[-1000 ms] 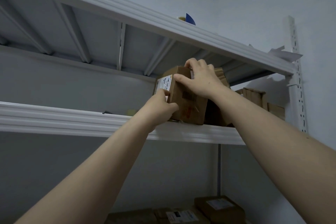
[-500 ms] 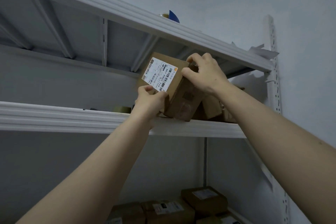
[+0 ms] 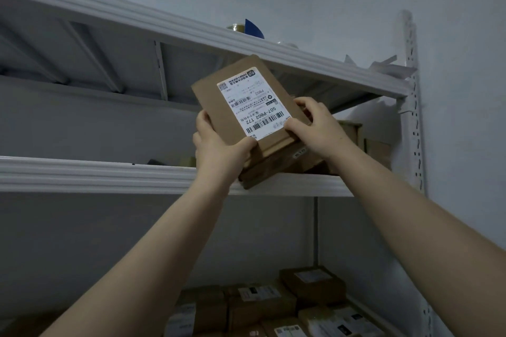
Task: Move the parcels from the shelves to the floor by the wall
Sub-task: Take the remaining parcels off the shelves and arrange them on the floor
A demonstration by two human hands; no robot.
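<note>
At the shelf [image 3: 95,175], we had tipped the parcel [image 3: 254,107] towards us. Our left hand [image 3: 219,153] and right hand [image 3: 317,128] clasped its sides; lowering it remained.

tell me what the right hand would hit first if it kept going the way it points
The right hand points up-left, into the brown cardboard parcel with a white label it grips. Past that, probably the white metal upper shelf; depth unclear.

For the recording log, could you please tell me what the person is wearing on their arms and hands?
Nothing shows: the left hand and right hand are bare, without gloves, rings or a watch, and no sleeve is in view.
</note>
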